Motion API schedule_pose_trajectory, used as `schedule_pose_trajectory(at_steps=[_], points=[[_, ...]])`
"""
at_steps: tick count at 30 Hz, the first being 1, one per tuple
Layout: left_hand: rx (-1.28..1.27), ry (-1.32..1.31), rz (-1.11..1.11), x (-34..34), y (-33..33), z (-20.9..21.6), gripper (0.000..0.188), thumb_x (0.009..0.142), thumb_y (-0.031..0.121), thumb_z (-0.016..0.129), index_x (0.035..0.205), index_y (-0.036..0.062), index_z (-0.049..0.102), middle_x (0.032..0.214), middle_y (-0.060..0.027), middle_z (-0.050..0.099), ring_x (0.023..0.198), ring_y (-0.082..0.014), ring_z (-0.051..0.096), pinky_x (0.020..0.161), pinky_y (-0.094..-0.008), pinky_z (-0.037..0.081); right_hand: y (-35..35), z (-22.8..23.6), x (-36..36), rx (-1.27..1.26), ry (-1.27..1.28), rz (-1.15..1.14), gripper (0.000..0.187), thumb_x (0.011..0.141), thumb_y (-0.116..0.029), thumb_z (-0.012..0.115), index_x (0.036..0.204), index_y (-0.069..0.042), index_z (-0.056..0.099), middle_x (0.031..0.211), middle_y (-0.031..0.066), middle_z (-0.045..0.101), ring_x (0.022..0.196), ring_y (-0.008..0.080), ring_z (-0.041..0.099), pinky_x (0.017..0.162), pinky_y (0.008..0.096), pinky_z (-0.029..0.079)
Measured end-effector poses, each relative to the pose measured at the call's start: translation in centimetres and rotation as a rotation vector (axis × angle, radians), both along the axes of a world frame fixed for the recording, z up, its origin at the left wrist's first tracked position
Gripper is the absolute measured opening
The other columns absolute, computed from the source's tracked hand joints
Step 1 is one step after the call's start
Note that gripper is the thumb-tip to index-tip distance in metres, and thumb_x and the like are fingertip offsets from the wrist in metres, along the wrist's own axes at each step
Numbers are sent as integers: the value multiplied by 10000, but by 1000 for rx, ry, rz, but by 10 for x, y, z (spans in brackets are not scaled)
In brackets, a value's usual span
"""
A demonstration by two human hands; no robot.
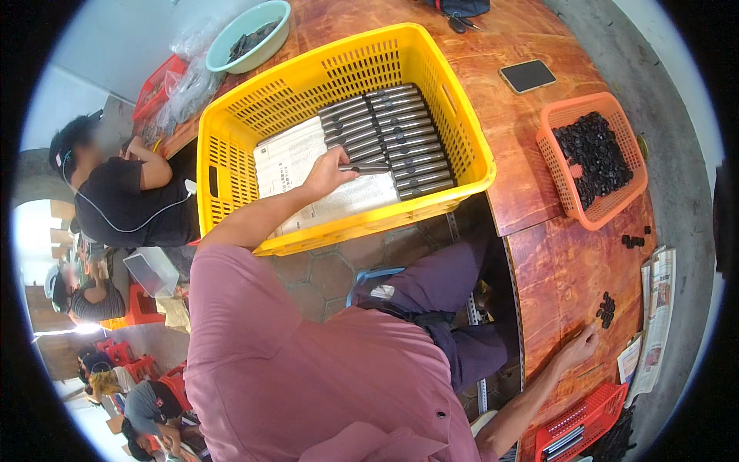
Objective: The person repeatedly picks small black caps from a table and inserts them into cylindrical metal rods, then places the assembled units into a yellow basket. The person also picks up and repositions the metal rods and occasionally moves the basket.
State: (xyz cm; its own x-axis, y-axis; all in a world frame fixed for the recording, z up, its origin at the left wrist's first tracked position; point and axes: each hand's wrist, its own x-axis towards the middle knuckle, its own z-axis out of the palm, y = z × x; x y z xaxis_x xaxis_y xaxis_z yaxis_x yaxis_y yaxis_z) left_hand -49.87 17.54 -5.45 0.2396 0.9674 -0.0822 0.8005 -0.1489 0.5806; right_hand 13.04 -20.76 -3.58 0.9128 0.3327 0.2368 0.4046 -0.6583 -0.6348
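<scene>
My left hand (329, 174) is inside the yellow basket (362, 218), its fingers closed on a dark metal tube (365, 168) held above the rows. Beneath it, several similar grey tubes with black fittings (412, 146) lie side by side in the basket. Printed paper (296, 165) covers the layer to their left. Over at the right, my right hand (581, 344) rests by the table with its fingers drawn together; whether something small is between them is hidden. Just beyond its fingertips sits a small cluster of black caps (606, 309).
An orange basket (550, 165) full of black parts stands on the wooden table (570, 269), beside a phone (527, 75). A red basket (585, 420) holding tubes and folded newspaper (656, 316) are near my right arm. A green basin (250, 35) stands far left. Other people sit at left.
</scene>
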Motion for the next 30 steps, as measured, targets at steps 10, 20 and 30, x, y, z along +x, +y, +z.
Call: schedule_pose_trajectory(at_steps=[10,20,30], points=[[76,354,-233,-2,-15,-26,305,892,246,756,1037,11,627,1033,-180,654,970,-374,667,828,-459,551,4,1,-6,74,-32,51,435,1034,-336,617,891,76,613,792,119,536,769,252,485,745,412,434],[117,443,-290,14,-13,-11,365,898,238,744,1150,27,585,1065,-177,638,954,-362,676,805,-473,560,-3,-8,5,39,-21,89,405,1036,-325,619,923,64,630,860,122,561,813,251,497,773,399,437],[-6,471,-254,16,-5,-13,274,917,220,728,1078,20,631,1084,-182,663,939,-383,693,796,-482,572,3,-1,-6,31,-40,73,407,1050,-321,610,887,52,601,834,108,516,799,245,486,767,390,435]])
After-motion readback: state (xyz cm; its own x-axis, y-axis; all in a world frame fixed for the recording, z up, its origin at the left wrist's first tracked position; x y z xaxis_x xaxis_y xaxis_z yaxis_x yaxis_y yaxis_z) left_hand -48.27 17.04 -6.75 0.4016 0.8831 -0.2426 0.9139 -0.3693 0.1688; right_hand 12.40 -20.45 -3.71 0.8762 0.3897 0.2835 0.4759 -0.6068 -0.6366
